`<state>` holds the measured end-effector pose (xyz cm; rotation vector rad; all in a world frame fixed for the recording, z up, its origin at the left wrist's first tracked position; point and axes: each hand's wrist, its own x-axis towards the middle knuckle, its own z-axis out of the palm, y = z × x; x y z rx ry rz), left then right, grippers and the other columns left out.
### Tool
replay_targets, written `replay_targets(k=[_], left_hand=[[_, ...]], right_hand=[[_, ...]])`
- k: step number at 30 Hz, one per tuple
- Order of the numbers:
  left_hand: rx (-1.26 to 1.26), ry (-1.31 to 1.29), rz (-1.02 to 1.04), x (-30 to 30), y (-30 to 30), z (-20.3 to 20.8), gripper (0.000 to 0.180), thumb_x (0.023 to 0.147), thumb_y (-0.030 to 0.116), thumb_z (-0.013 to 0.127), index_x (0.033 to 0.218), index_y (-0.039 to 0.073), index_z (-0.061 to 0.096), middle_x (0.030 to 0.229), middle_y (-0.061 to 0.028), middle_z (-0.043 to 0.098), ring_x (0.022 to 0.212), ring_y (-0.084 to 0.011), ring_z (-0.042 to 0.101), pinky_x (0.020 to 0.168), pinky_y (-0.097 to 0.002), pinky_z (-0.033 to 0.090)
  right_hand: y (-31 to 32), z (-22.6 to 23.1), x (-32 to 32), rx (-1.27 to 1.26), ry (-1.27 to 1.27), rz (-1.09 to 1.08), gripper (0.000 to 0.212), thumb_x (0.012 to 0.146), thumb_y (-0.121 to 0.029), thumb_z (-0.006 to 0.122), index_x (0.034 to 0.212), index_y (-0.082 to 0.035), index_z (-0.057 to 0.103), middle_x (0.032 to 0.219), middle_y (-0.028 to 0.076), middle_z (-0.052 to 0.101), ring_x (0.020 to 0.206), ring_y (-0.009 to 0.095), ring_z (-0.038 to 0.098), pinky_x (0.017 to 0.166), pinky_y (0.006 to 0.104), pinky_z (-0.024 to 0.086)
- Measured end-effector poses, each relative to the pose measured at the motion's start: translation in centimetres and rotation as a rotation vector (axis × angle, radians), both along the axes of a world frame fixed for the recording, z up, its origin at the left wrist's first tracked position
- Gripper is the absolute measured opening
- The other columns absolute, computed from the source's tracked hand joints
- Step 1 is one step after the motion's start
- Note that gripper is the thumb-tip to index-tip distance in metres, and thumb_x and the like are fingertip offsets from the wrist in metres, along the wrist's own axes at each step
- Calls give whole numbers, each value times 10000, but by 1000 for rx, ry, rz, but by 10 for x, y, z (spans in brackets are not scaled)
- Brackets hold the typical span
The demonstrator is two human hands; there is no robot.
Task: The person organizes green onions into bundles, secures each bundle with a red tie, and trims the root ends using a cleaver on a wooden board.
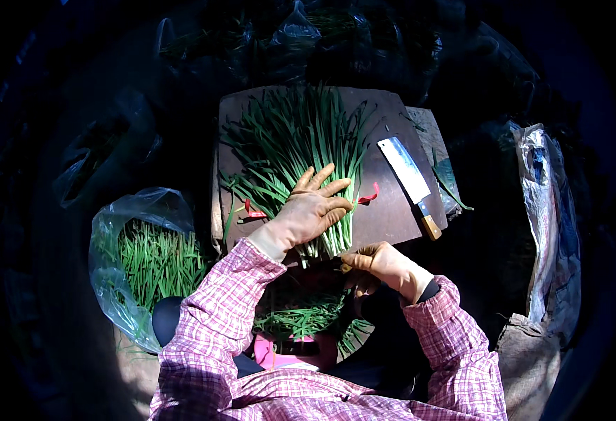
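Note:
A thick bunch of long green leaves with pale stem ends, looking like garlic chives (297, 133), lies fanned out on a brown board (385, 217). My gloved left hand (311, 210) rests on the stems, its fingers spread and pointing away and to the right. Red strips of tape (369, 195) show on both sides of the bunch. By the board's near edge, just right of the stem ends, is my gloved right hand (391, 270). Its fingers are curled, with a small yellowish bit at the fingertips that I cannot make out. A cleaver (406, 172) with a wooden handle lies to the right.
On the left stands a clear plastic bag (108, 270) packed with cut green stalks. Loose green leaves (297, 319) lie near my lap above a pink object (301, 361). Pale sacking (539, 217) is at the right, and plastic bags (297, 28) sit beyond the board.

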<state>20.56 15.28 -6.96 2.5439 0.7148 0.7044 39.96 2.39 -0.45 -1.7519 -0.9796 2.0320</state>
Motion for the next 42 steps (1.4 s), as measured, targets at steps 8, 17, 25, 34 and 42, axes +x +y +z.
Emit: replay_targets(k=[8,17,25,34,42], left_hand=[[68,96,79,-19,-4,7,432,1021,478,490,1411,313,573,1586,-78,404,1514,-352,240,1226,-554,110],[-320,-324,773,-261,-83,55,341,954,115,617,1280,23,654,1248,-167,686,1181,-307,650,1027,-360,482],[-612,387,1287,-353,-110,-89,1281,705,555,851,1596,6,112,1632,-262,203,1535,-370,160,1245,-445,171],[-393,757,1217,-326,-78,-144,1343,698,634,799,1618,104,-24,1477,-216,466,1370,-302,420,1189,-451,198],[-761,212,1194,-375,-60,-112,683,696,240,828,1327,90,616,1035,-144,744,977,-266,701,982,-375,465]], right_hand=[[-14,-10,-37,87,-153,527,411,983,-314,668,1248,0,646,941,70,722,698,157,694,625,282,564],[-58,-49,-75,377,-561,1206,490,919,-446,628,1281,-117,649,1198,171,689,1092,371,656,929,440,530],[-26,-71,-185,108,-314,802,461,941,-277,693,1330,-46,607,1040,210,722,948,334,692,819,347,533],[-3,-161,-293,184,-1,402,284,1013,-158,612,1268,-39,647,999,65,723,847,111,669,763,240,542],[19,-161,-341,71,343,72,280,1006,-100,602,1270,-19,644,1054,75,726,840,112,669,795,232,544]])
